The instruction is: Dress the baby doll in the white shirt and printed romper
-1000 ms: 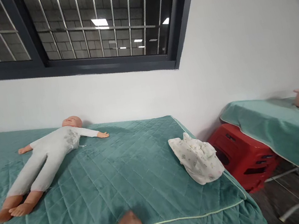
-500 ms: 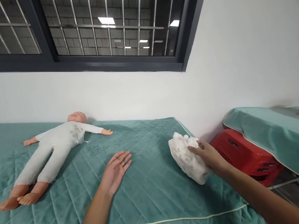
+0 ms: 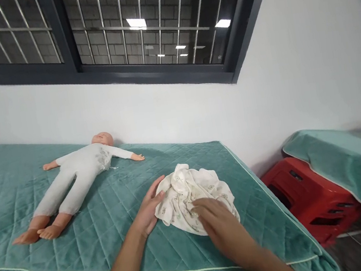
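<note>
A crumpled white cloth (image 3: 179,194) with a small print lies bunched on the green quilted bedcover (image 3: 109,227); its folds hide whether it is a garment. At its left edge, my left hand (image 3: 147,210) cups the cloth, with the thumb on the near side and the fingers behind. My right hand (image 3: 223,228) reaches over the near right part, its fingers bent and pressed together on the fabric. Their tips are partly hidden. To the left, a baby doll (image 3: 83,168) with a white cloth body lies on its back, arms spread, feet toward me.
Behind the bed stands a white wall (image 3: 163,111) with a dark-framed barred window (image 3: 150,26). Right of the bed is a red plastic stool (image 3: 315,197), beside another surface (image 3: 351,164) draped in green. A yellowish piping line runs along the bed's front edge.
The white cloth has come from the right to the middle of the bed and is spread wider. My right hand moved left with it; my left hand went from empty to the cloth's edge.
</note>
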Motion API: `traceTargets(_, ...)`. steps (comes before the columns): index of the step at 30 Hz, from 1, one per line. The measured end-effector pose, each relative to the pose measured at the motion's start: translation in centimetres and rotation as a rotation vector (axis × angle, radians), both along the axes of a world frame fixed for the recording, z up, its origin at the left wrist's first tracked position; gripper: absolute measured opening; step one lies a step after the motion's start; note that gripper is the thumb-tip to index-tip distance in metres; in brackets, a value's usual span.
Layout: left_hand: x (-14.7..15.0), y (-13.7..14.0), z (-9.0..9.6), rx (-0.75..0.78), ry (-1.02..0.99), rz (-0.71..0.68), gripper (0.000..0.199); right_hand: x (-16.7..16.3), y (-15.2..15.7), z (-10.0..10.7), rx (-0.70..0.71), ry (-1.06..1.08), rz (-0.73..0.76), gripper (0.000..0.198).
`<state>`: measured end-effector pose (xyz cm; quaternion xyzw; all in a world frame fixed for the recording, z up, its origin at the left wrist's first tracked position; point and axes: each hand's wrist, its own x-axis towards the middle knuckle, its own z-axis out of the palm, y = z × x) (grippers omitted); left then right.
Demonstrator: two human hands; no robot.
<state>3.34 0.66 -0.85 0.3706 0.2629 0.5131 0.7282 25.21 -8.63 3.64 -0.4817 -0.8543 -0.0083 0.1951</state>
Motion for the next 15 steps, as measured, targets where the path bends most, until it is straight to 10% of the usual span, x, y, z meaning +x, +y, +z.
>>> traceTargets(6,0.6,-0.2,0.0,0.008,0.153,0.116,0.064,4.5,2.9,-0.1,-0.069,0.046,-0.394,0.035)
traceTargets(11,0.9,0.1,-0.6,-0.026,0.073,0.237,0.046,2.8,3.5,2.1,-0.205,0.132,-0.286,0.014)
traceTargets(15,-1.2,1.8,-0.6,-0.144,-0.063,0.379,0.037,-0.4,2.4,4.0,-0.034,0.419,-0.232,0.02)
